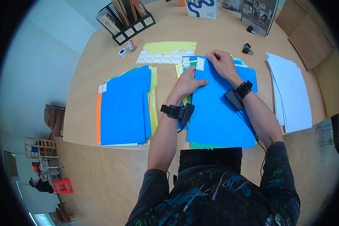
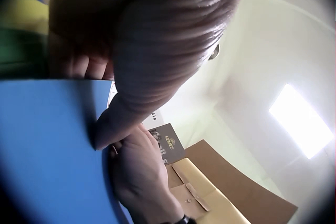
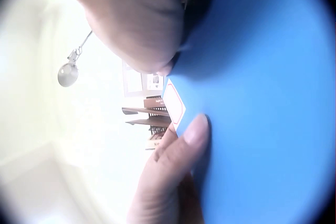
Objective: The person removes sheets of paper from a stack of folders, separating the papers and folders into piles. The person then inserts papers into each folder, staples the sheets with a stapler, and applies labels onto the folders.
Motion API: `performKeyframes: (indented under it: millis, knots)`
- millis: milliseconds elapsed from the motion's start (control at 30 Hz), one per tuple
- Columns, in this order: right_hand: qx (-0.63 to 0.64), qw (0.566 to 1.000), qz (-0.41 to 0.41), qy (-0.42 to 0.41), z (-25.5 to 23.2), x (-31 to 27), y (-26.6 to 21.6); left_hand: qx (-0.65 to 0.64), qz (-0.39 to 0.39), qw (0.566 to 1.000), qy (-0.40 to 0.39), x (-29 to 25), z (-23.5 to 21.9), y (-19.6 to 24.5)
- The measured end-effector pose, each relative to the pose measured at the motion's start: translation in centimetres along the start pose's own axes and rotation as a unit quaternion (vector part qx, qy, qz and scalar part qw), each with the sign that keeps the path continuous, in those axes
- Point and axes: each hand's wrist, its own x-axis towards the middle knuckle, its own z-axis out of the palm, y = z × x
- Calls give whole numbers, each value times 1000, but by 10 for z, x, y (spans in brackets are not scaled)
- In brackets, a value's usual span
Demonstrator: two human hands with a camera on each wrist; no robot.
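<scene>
A blue folder (image 1: pixel 222 113) lies on top of other folders in front of the person, a red-bordered white label (image 1: pixel 200 64) at its upper left corner. The left hand (image 1: pixel 188 83) grips the folder's left edge just below the label, thumb on the blue face, fingers behind it. At the top edge, right of the label, the right hand (image 1: pixel 224 66) pinches the folder. In the right wrist view the label (image 3: pixel 174 104) sits between both hands, with the left thumb on the blue surface (image 3: pixel 262 119). Yellow and green folders show beneath the left hand.
A second folder stack (image 1: pixel 124 109) lies to the left, white paper sheets (image 1: pixel 290 90) to the right. Behind are a label sheet (image 1: pixel 160 58) on yellow backing, a tape roll (image 1: pixel 122 52), black clips (image 1: pixel 247 49), a black file rack (image 1: pixel 133 30) and upright books.
</scene>
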Motion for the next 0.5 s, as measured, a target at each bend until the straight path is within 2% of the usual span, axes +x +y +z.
performKeyframes:
  millis: [33,100,133,200,267,333,367,400,433,500]
  knots:
    - [31,999,-8,28,-2,3,1,2,3,1000,1,3,0,-8]
    - [39,997,-15,60,-17,10,-2,-2,82,995,51,9,1,-28]
    - [45,995,-18,87,-27,11,-5,-2,81,996,50,-4,1,-8]
    - [41,993,0,109,-52,11,-10,69,127,973,178,-41,-7,37]
    - [35,991,13,128,-74,13,6,32,80,981,175,-75,-32,71]
    - [36,997,60,39,-90,15,32,-19,102,963,248,-107,-55,93]
    - [36,997,61,35,-91,10,32,-30,116,956,268,-118,-75,93]
    - [-49,997,51,-2,-93,0,29,-40,132,948,287,-128,-97,93]
    - [-133,989,41,-39,-95,-9,27,-31,111,944,309,-139,-117,94]
    - [-143,987,43,-54,-99,-17,26,-20,90,939,330,-157,-156,87]
